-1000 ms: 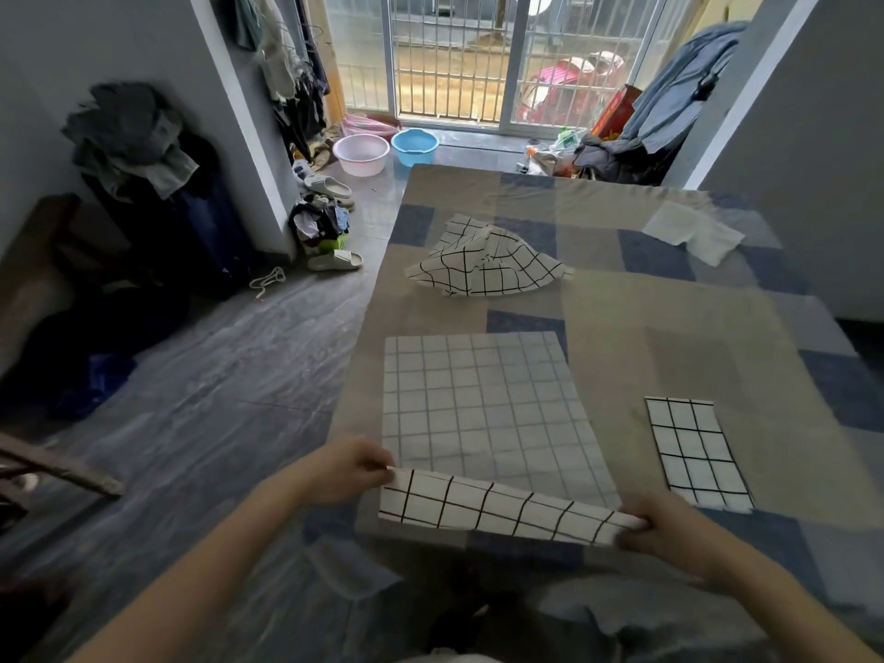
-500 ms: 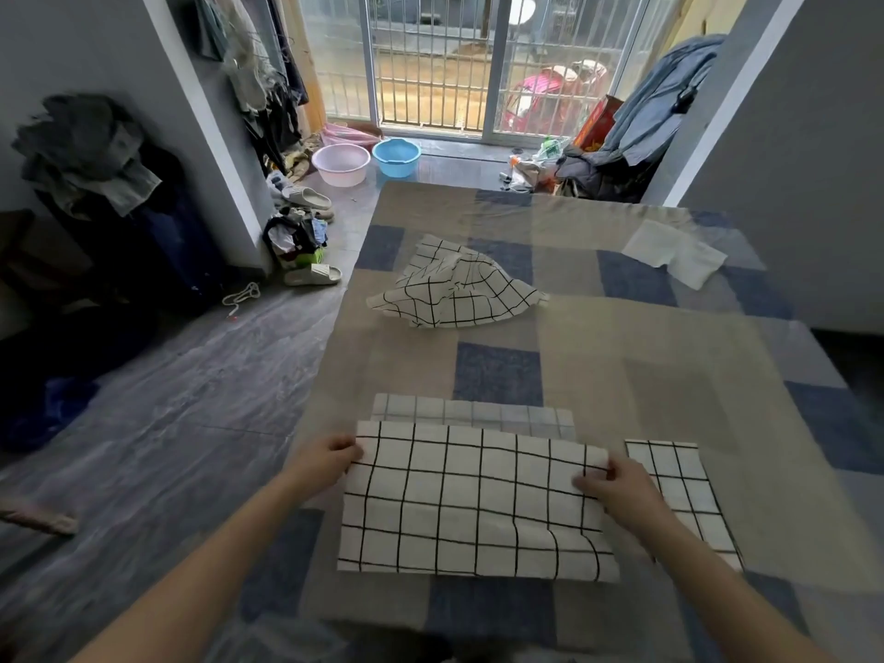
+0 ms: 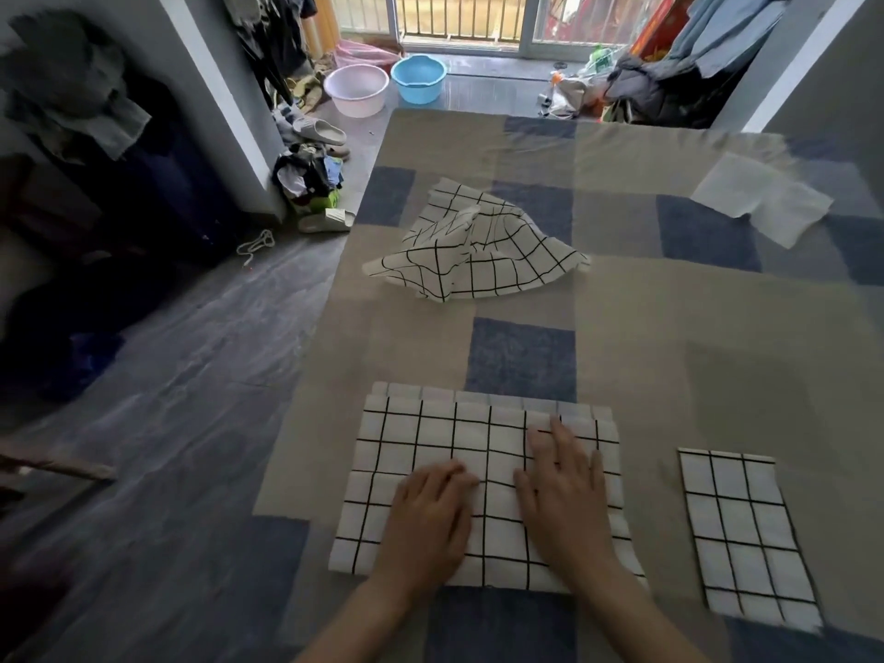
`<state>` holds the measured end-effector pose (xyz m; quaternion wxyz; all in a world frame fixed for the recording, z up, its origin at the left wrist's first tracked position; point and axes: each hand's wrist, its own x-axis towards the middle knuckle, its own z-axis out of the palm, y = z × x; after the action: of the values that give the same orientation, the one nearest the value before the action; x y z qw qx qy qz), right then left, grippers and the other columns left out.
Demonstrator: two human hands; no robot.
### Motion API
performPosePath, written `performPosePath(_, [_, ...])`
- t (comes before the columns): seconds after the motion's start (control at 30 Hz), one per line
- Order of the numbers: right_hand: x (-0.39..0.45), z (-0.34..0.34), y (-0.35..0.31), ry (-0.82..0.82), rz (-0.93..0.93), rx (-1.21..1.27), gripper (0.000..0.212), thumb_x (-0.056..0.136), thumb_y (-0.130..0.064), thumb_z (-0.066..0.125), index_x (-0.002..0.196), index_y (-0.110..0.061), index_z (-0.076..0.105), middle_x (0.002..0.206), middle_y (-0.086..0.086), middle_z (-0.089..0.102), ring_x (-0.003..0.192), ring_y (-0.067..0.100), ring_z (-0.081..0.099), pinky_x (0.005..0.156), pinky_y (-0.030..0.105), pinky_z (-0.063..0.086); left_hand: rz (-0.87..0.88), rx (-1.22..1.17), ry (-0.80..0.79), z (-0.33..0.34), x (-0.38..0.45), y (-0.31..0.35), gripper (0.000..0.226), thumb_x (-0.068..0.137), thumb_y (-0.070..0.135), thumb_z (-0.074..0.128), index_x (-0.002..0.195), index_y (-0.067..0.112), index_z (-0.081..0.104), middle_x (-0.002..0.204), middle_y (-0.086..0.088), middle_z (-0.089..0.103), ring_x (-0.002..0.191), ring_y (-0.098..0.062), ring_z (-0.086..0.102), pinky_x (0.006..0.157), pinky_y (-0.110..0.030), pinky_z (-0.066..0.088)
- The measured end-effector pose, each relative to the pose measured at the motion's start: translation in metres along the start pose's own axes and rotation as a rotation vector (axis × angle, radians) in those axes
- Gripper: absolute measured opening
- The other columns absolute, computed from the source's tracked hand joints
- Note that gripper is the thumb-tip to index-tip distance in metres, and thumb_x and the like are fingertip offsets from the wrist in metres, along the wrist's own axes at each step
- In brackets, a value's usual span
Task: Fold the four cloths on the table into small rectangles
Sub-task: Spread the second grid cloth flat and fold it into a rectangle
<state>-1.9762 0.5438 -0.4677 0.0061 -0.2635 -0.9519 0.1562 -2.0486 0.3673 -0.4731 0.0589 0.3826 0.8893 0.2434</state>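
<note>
Both hands lie flat, fingers straight, on the half-folded checked cloth [image 3: 416,476] at the near edge of the table [image 3: 717,327] — the left hand [image 3: 430,519] and the right hand [image 3: 564,500] press side by side on its middle, gripping nothing. Just to the right, apart from it, lies a folded checked rectangle [image 3: 741,533]. Farther off, mid-table, sits a crumpled checked cloth [image 3: 478,251] — and near the far right edge, a pale cloth [image 3: 760,198] lying flat.

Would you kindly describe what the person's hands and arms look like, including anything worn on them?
Both forearms are bare, with no sleeve in view. The left hand and right hand wear no gloves, and no ring, watch or bracelet shows.
</note>
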Motion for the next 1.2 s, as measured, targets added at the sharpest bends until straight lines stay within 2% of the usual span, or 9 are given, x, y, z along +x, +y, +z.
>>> performPosePath(0.07, [-0.001,0.014,0.002,-0.061,0.025,-0.039,0.061,0.094,-0.048,0.024,0.150,-0.024,0.026,0.160,0.006,0.018,0.148,0.022,0.015,0.117,0.053,0.012,0.001,0.020,-0.056,0.011,0.002,-0.003,0.033,0.091,0.030,0.051,0.124,0.028,0.053,0.137,0.008,0.047,0.127,-0.012,0.042,0.105,-0.035,0.037])
performPosePath(0.17, [0.002,0.022,0.005,-0.052,0.010,-0.061,0.064,0.094,-0.050,0.022,0.153,-0.024,0.020,0.162,0.004,0.010,0.149,0.019,0.007,0.118,0.052,0.005,-0.026,0.042,-0.106,0.010,0.010,-0.010,0.040,0.086,0.028,0.051,0.126,0.026,0.052,0.139,0.007,0.046,0.130,-0.012,0.039,0.107,-0.040,0.037])
performPosePath(0.33, [0.010,0.025,0.012,-0.030,-0.020,-0.088,0.065,0.095,-0.048,0.028,0.153,-0.023,0.020,0.162,0.004,0.011,0.149,0.019,0.007,0.118,0.051,0.004,-0.048,0.166,-0.177,0.010,0.014,-0.023,0.053,0.091,0.035,0.041,0.144,0.030,0.036,0.160,0.005,0.020,0.149,-0.016,0.009,0.118,-0.045,0.010])
performPosePath(0.6, [0.021,0.026,0.020,-0.032,-0.030,-0.123,0.068,0.095,-0.055,0.026,0.155,-0.026,0.013,0.163,0.002,0.006,0.150,0.018,0.004,0.118,0.053,0.005,-0.032,0.262,-0.231,0.013,0.026,-0.026,0.062,0.096,0.043,0.034,0.154,0.033,0.015,0.163,0.004,0.003,0.150,-0.019,-0.004,0.118,-0.048,0.005])
performPosePath(0.7, [0.024,0.026,0.019,-0.031,-0.022,-0.136,0.068,0.095,-0.055,0.025,0.154,-0.026,0.014,0.163,0.003,0.008,0.150,0.019,0.006,0.118,0.053,0.005,-0.018,0.271,-0.218,0.013,0.029,-0.029,0.062,0.095,0.043,0.034,0.154,0.032,0.015,0.163,0.003,0.005,0.150,-0.019,-0.002,0.117,-0.049,0.006])
performPosePath(0.87, [0.027,0.028,0.023,-0.046,-0.026,-0.135,0.068,0.095,-0.056,0.023,0.155,-0.028,0.005,0.163,0.001,0.000,0.150,0.017,-0.004,0.118,0.053,-0.001,-0.013,0.309,-0.218,0.015,0.027,-0.029,0.064,0.095,0.047,0.028,0.155,0.032,0.011,0.163,0.002,0.001,0.150,-0.020,-0.005,0.117,-0.052,0.004])
performPosePath(1.07, [0.024,0.028,0.022,-0.033,-0.037,-0.132,0.067,0.095,-0.056,0.023,0.155,-0.027,0.009,0.163,0.002,0.003,0.150,0.018,-0.001,0.118,0.053,0.000,-0.023,0.336,-0.233,0.009,0.018,-0.030,0.066,0.094,0.052,0.028,0.155,0.033,0.009,0.163,0.003,-0.001,0.150,-0.021,-0.006,0.117,-0.054,0.005])
performPosePath(1.13, [0.023,0.024,0.017,-0.024,0.011,-0.141,0.068,0.095,-0.054,0.022,0.155,-0.024,0.011,0.163,0.005,0.004,0.150,0.021,0.001,0.118,0.055,0.000,-0.022,0.336,-0.241,0.010,0.018,-0.030,0.068,0.093,0.053,0.028,0.155,0.033,0.009,0.163,0.003,-0.001,0.150,-0.022,-0.007,0.117,-0.055,0.004])
performPosePath(1.2, [0.019,0.015,-0.002,0.051,0.096,-0.099,0.066,0.095,-0.047,0.026,0.153,-0.015,0.020,0.162,0.011,0.010,0.149,0.026,0.006,0.118,0.056,0.003,-0.028,0.322,-0.242,0.011,0.019,-0.029,0.067,0.093,0.053,0.029,0.154,0.033,0.010,0.163,0.003,-0.001,0.150,-0.021,-0.007,0.117,-0.055,0.004])
